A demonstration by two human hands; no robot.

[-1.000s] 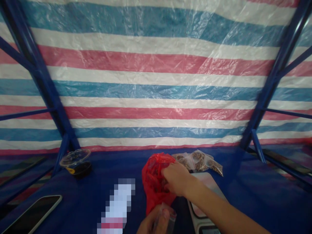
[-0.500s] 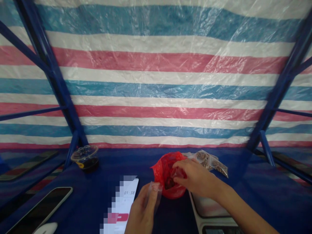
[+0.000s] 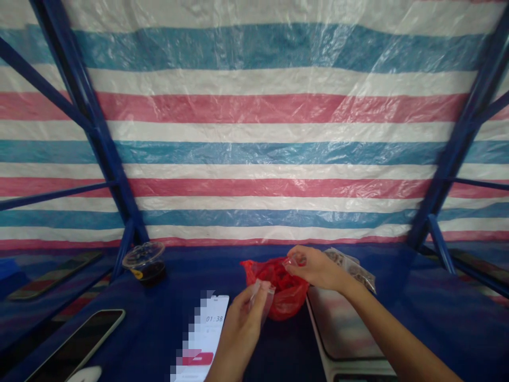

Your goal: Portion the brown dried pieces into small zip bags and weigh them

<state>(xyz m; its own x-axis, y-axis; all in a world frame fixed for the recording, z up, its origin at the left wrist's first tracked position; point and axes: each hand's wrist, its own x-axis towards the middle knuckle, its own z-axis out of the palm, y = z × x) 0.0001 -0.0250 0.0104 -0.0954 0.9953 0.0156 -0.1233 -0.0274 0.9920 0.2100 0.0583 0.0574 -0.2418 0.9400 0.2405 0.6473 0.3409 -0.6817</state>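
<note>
My left hand [image 3: 242,321] is closed, thumb against fingers, on a small clear plastic bag [image 3: 268,301] in front of the red bag. The red plastic bag [image 3: 288,305] stands with its mouth open on the blue surface; what lies inside is hard to make out. At the red bag's upper right rim, my right hand [image 3: 314,267] pinches a piece of clear plastic [image 3: 292,261], its exact kind unclear. Just behind the right hand lie small clear bags of brown bits [image 3: 361,275], partly covered by the hand and wrist.
A scale [image 3: 345,323] sits under my right forearm. A lit phone [image 3: 209,331] showing 01:38 lies left of my left hand. Farther left are a dark phone [image 3: 77,345], a white rounded object [image 3: 86,374] and a lidded clear cup [image 3: 145,265] of dark liquid. Blue posts [image 3: 107,154] flank a striped sheet.
My right hand has risen out of the red bag's mouth to its upper rim. My left hand, with the small clear bag, has moved right and up, closer to the red bag.
</note>
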